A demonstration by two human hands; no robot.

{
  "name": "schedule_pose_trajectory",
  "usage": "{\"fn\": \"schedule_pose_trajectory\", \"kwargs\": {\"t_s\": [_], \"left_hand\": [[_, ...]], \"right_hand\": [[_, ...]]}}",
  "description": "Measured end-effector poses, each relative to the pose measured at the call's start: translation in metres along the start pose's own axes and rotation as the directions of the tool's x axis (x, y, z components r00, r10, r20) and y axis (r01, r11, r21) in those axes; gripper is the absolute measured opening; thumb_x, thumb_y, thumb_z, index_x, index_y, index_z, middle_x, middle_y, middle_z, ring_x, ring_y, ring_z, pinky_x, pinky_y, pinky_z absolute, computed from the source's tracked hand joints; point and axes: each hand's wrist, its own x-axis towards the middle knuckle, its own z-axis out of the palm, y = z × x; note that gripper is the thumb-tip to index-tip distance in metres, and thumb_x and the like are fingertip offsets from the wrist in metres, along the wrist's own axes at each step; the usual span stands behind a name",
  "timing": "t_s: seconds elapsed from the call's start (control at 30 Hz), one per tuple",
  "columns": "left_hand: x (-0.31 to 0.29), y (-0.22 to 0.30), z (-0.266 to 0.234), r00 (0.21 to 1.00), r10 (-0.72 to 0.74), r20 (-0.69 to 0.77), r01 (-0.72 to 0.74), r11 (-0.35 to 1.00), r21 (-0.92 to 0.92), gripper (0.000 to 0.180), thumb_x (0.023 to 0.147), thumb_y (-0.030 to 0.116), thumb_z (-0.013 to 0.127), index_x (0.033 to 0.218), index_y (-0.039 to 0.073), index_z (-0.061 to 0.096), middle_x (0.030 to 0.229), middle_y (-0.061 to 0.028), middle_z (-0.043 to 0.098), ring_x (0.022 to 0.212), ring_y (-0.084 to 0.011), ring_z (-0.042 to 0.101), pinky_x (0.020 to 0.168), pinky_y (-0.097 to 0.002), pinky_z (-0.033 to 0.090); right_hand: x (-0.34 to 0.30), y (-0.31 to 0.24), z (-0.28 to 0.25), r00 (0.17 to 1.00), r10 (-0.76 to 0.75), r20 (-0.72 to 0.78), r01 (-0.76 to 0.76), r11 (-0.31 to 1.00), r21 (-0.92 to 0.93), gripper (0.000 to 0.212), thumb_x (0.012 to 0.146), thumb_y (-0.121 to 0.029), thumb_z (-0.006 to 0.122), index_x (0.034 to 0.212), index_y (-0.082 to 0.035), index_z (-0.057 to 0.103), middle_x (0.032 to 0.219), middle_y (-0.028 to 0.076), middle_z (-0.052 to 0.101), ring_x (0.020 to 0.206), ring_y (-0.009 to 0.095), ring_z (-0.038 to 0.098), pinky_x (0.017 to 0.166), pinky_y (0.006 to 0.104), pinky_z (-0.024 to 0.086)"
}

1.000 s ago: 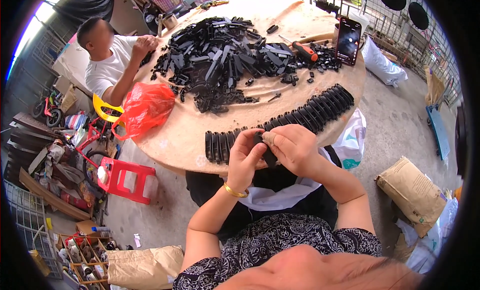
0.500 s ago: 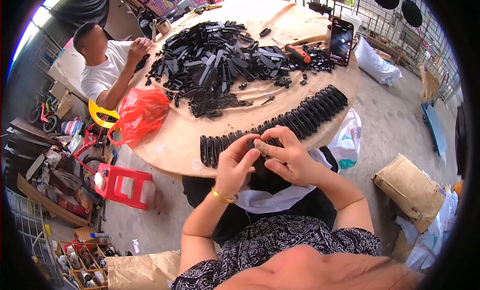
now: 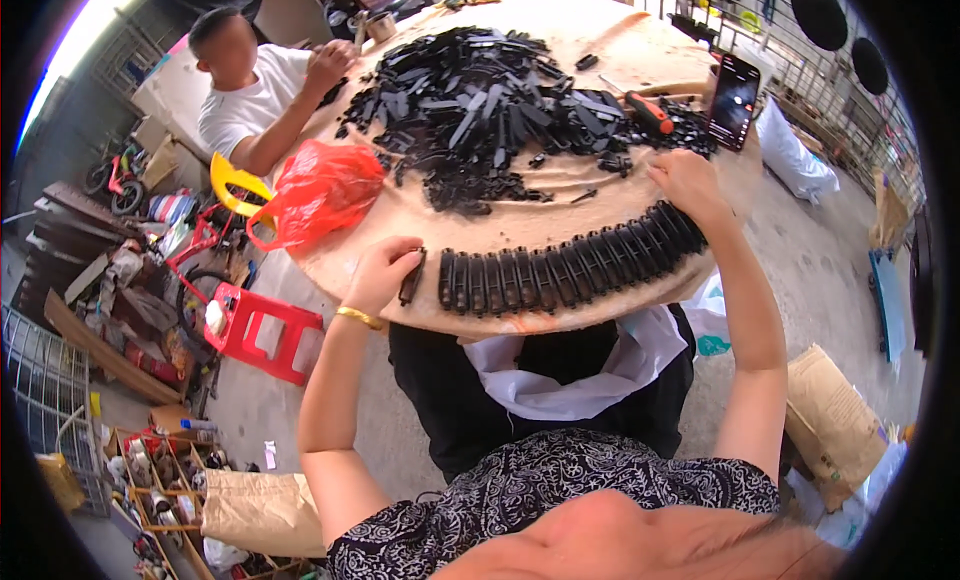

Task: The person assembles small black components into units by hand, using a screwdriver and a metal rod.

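Observation:
My left hand (image 3: 382, 278) is at the left end of a curved row of black plastic parts (image 3: 560, 277). Its fingers are closed on a narrow black plastic part (image 3: 411, 283), upright on the table edge and slightly apart from the row. Over the row's right end reaches my right hand (image 3: 690, 187), fingers bent together beside small black pieces (image 3: 615, 165); whatever they pinch is hidden. Beyond the row lies a large heap of loose black plastic parts (image 3: 480, 110).
A screwdriver with an orange-and-black handle (image 3: 650, 113) lies by the heap, near an upright phone (image 3: 735, 102). At the left are a red plastic bag (image 3: 335, 190) and a co-worker (image 3: 250, 90) across the table. A white bag (image 3: 560, 385) hangs over my lap; a red stool (image 3: 265, 330) stands left.
My hands have parted from above the row's front. The left moved left with a black part to the row's end; the right moved forward and right to the small pieces.

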Motion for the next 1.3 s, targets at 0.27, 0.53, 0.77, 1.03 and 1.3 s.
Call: {"fn": "schedule_pose_trajectory", "kwargs": {"t_s": [0.27, 0.53, 0.77, 1.03, 1.3], "left_hand": [[-0.005, 0.009, 0.012, 0.999, 0.03, -0.035, -0.022, 0.976, 0.215, 0.022, 0.078, 0.009, 0.057, 0.098, -0.001, 0.061, 0.091, -0.0103, 0.062, 0.075, -0.0161, 0.059, 0.067, -0.027, 0.048], [0.012, 0.03, 0.007, 0.956, -0.278, 0.09, 0.281, 0.96, -0.02, 0.027, 0.079, 0.016, 0.059, 0.099, -0.002, 0.06, 0.086, -0.0125, 0.061, 0.071, -0.017, 0.059, 0.067, -0.0282, 0.048], [0.096, 0.06, 0.015, 0.951, 0.301, -0.067, -0.182, 0.723, 0.667, 0.033, 0.075, 0.021, 0.063, 0.102, 0.002, 0.059, 0.086, -0.0122, 0.062, 0.073, -0.022, 0.059, 0.069, -0.0322, 0.048], [0.148, 0.048, 0.015, 0.984, 0.155, -0.092, -0.011, 0.557, 0.831, 0.034, 0.062, 0.021, 0.073, 0.089, 0.003, 0.061, 0.092, -0.0166, 0.061, 0.089, -0.0314, 0.057, 0.079, -0.0385, 0.046], [0.093, 0.083, 0.035, 0.868, 0.466, -0.171, -0.313, 0.781, 0.541, 0.023, 0.068, 0.011, 0.067, 0.084, 0.001, 0.053, 0.078, -0.0133, 0.059, 0.072, -0.0261, 0.059, 0.065, -0.033, 0.047]], "right_hand": [[0.007, -0.005, 0.001, 0.98, 0.164, 0.109, -0.167, 0.986, 0.019, 0.022, 0.072, -0.025, 0.065, 0.084, -0.007, 0.061, 0.082, 0.011, 0.058, 0.081, 0.028, 0.058, 0.073, 0.0369, 0.046], [0.008, 0.005, 0.006, 0.985, 0.136, 0.106, -0.155, 0.969, 0.195, 0.025, 0.07, -0.022, 0.067, 0.082, -0.003, 0.057, 0.084, 0.014, 0.061, 0.084, 0.028, 0.058, 0.073, 0.0367, 0.045], [-0.001, -0.007, -0.003, 0.999, 0.023, -0.033, -0.013, 0.961, 0.277, 0.02, 0.072, -0.016, 0.065, 0.081, -0.002, 0.054, 0.08, 0.015, 0.059, 0.078, 0.031, 0.057, 0.068, 0.0376, 0.045], [-0.061, -0.048, -0.041, 0.893, -0.081, -0.444, 0.306, 0.832, 0.463, 0.008, 0.078, -0.005, 0.057, 0.083, 0.001, 0.055, 0.073, 0.017, 0.055, 0.068, 0.032, 0.055, 0.059, 0.0349, 0.044], [-0.09, -0.076, -0.03, 0.901, 0.065, -0.429, 0.279, 0.672, 0.686, 0.014, 0.076, -0.002, 0.059, 0.089, 0.003, 0.056, 0.076, 0.016, 0.055, 0.066, 0.03, 0.056, 0.06, 0.0306, 0.044]]}}
